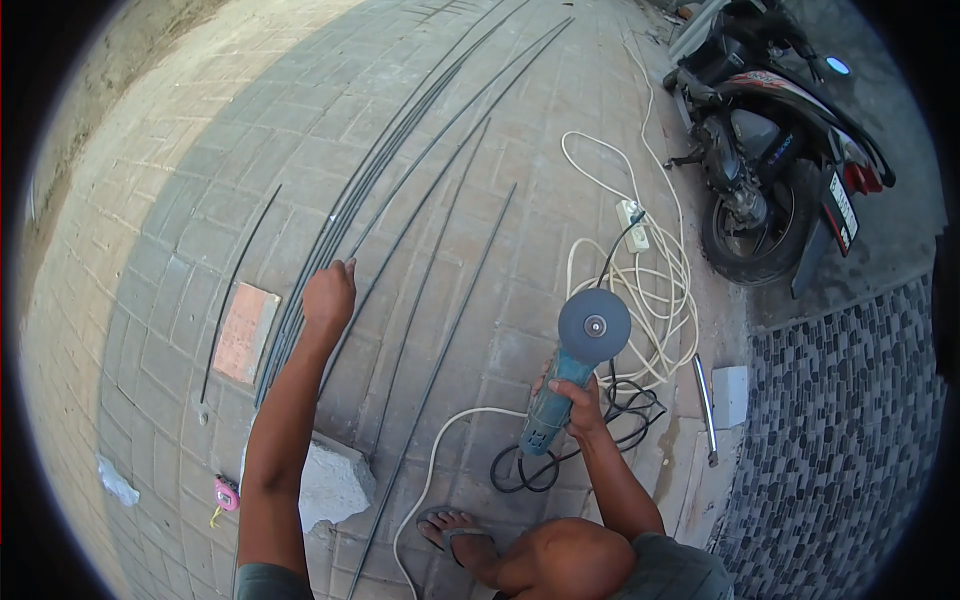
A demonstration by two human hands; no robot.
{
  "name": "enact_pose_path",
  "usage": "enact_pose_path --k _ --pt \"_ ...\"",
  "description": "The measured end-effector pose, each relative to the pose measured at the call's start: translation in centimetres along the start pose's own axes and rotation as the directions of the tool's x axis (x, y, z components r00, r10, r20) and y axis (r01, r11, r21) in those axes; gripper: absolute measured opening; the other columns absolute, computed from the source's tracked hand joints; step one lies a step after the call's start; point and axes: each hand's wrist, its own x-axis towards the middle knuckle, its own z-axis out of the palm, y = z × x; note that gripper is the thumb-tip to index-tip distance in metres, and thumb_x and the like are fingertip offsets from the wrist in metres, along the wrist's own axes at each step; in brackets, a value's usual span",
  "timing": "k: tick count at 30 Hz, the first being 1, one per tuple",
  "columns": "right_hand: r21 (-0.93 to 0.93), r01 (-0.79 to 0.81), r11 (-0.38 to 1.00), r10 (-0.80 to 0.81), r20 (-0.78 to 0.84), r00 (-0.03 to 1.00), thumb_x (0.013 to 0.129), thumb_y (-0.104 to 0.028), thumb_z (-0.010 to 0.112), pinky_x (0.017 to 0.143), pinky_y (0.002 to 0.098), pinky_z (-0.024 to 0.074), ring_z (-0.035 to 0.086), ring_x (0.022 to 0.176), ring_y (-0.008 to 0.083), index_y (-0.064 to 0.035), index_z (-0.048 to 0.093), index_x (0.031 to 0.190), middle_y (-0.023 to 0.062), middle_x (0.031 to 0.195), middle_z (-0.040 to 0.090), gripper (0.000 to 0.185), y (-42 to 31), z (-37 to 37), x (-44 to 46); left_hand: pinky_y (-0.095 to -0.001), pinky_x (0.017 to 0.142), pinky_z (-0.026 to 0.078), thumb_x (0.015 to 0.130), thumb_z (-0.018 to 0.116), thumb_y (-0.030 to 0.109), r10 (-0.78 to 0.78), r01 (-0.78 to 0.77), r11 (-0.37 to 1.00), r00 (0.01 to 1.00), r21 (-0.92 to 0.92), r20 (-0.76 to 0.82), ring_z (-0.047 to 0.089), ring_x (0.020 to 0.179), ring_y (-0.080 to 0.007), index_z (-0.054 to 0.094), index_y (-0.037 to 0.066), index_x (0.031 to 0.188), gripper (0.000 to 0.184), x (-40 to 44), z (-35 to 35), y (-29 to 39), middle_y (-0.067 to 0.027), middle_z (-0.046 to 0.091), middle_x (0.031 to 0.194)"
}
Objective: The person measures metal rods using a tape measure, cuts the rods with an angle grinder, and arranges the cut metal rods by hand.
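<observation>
My right hand (pixel 572 402) is wrapped around the teal body of an angle grinder (pixel 548 400). The grinder's dark round disc (pixel 594 326) faces up, with its centre nut showing; blur does not tell whether it spins. My left hand (pixel 328 296) is closed at the bundle of long, thin steel rods (pixel 365 190), and one rod (pixel 455 118) runs up from its fingertips. The wrist and forearm hide the part below. Beside the forearm lie a reddish brick (pixel 247 333) and a pale stone block (pixel 335 485), near the rods' lower ends.
Loose rods (pixel 440 360) lie across the paving. A white extension cord (pixel 660 330) with a socket strip (pixel 634 226) coils at right, near a parked motorbike (pixel 770 150). A pink tape measure (pixel 226 492) lies lower left; a metal tube (pixel 706 410) lies beside a white block (pixel 730 396).
</observation>
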Motion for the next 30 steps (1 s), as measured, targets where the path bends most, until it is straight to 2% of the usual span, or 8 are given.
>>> enact_pose_path --k 6,9,11,17,21,24,26,30 --pt "-0.011 -0.044 0.999 0.043 -0.043 0.998 0.081 -0.009 0.070 0.079 0.0451 0.0643 0.073 0.089 0.0274 0.0001 0.057 0.129 0.0116 0.108 0.065 0.051 -0.2 -0.6 0.2 -0.0585 0.072 0.058 0.112 0.052 0.040 0.024 -0.024 1.000 1.000 -0.018 0.009 0.073 0.079 -0.0489 0.070 -0.001 0.097 0.047 0.5 2.3 0.9 -0.0294 0.073 0.083" --pt "0.021 -0.007 1.000 0.008 -0.060 0.998 0.081 -0.009 0.070 0.080 0.0453 0.0647 0.073 0.091 0.0271 0.0004 0.057 0.130 0.0116 0.109 0.065 0.052 -0.4 0.0 -0.2 -0.0581 0.072 0.058 0.111 0.053 0.039 0.027 -0.027 0.999 1.000 -0.030 0.004 0.073 0.078 -0.0487 0.070 -0.001 0.096 0.046 0.8 2.0 0.9 -0.0290 0.073 0.082" --pt "0.061 -0.005 0.998 0.009 -0.057 0.998 0.080 -0.004 0.072 0.075 0.0439 0.0628 0.073 0.086 0.0290 -0.0015 0.055 0.128 0.0123 0.109 0.066 0.051 -0.4 0.1 -0.1 -0.0580 0.072 0.058 0.111 0.053 0.039 0.027 -0.028 0.999 1.000 -0.040 -0.009 0.073 0.078 -0.0486 0.069 -0.001 0.095 0.045 0.4 1.2 1.7 -0.0287 0.073 0.082" --pt "0.070 0.018 0.997 -0.014 -0.060 0.998 0.080 -0.004 0.071 0.075 0.0439 0.0627 0.073 0.085 0.0289 -0.0007 0.055 0.128 0.0124 0.109 0.067 0.050 -0.3 0.2 0.2 -0.0579 0.073 0.058 0.111 0.053 0.038 0.042 -0.041 0.998 0.999 -0.042 0.019 0.073 0.078 -0.0486 0.068 -0.001 0.095 0.044 -0.4 1.3 2.8 -0.0284 0.073 0.081" --pt "-0.008 -0.020 1.000 0.019 -0.078 0.997 0.082 -0.009 0.070 0.080 0.0450 0.0646 0.073 0.088 0.0285 0.0004 0.058 0.128 0.0136 0.103 0.067 0.049 -1.3 -0.1 -0.4 -0.0577 0.074 0.058 0.111 0.053 0.037 0.009 -0.005 0.998 0.998 -0.058 0.065 0.073 0.080 -0.0489 0.068 0.000 0.096 0.044 -1.0 2.5 3.1 -0.0290 0.073 0.084" --pt "-0.016 -0.038 0.999 0.037 -0.050 0.998 0.082 -0.009 0.070 0.079 0.0449 0.0647 0.073 0.089 0.0289 0.0007 0.058 0.128 0.0144 0.107 0.066 0.049 -1.6 -0.5 -0.3 -0.0584 0.076 0.058 0.111 0.053 0.038 -0.021 0.025 0.997 0.997 -0.068 0.070 0.073 0.083 -0.0495 0.070 -0.001 0.098 0.044 -0.3 3.5 2.4 -0.0295 0.074 0.085" --pt "-0.005 0.050 0.999 -0.050 -0.091 0.995 0.082 -0.009 0.070 0.078 0.0447 0.0644 0.073 0.089 0.0289 0.0010 0.058 0.127 0.0145 0.109 0.066 0.048 -1.6 -0.1 -0.5 -0.0589 0.077 0.058 0.111 0.053 0.038 -0.035 0.042 0.996 0.996 -0.079 0.086 0.073 0.084 -0.0498 0.071 -0.001 0.098 0.045 -0.2 3.7 2.3 -0.0297 0.074 0.086" --pt "-0.024 0.001 1.000 -0.003 -0.079 0.997 0.081 -0.009 0.070 0.078 0.0446 0.0638 0.073 0.089 0.0288 0.0011 0.058 0.127 0.0143 0.109 0.066 0.049 -1.2 -0.7 -0.7 -0.0594 0.078 0.057 0.110 0.054 0.041 -0.074 0.078 0.990 0.996 -0.115 0.038 0.073 0.086 -0.0500 0.073 -0.002 0.095 0.049 0.2 3.2 2.0 -0.0303 0.074 0.089"
